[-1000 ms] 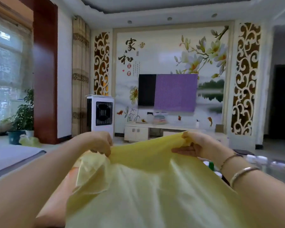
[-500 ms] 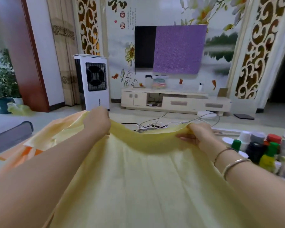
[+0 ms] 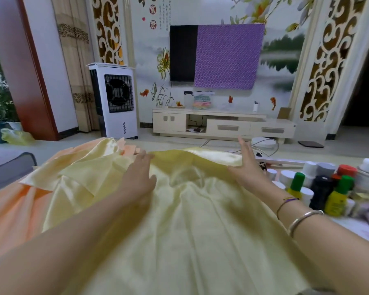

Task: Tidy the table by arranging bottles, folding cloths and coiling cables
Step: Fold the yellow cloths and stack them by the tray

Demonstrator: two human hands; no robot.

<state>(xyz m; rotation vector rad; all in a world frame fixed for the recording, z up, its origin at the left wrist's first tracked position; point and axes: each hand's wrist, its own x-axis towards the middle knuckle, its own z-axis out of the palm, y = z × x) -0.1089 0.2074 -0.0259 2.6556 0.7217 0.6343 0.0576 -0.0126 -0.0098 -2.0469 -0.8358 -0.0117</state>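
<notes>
While both hands pinched the yellow cloth (image 3: 179, 220) 0.5 s ago, left hand (image 3: 140, 177) and right hand (image 3: 246, 167) now lie spread flat; bottles (image 3: 319, 186) crowd its right edge.

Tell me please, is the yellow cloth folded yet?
Not neatly: the yellow cloth lies spread and rumpled under both flat hands.

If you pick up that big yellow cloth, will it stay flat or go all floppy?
Probably floppy: the yellow cloth already sags into folds and bunches beside the left hand. It looks thin and likely light, since its far edge lifts in a loose ridge near the right hand. Its sheen hints that it may be a little slippery.
</notes>
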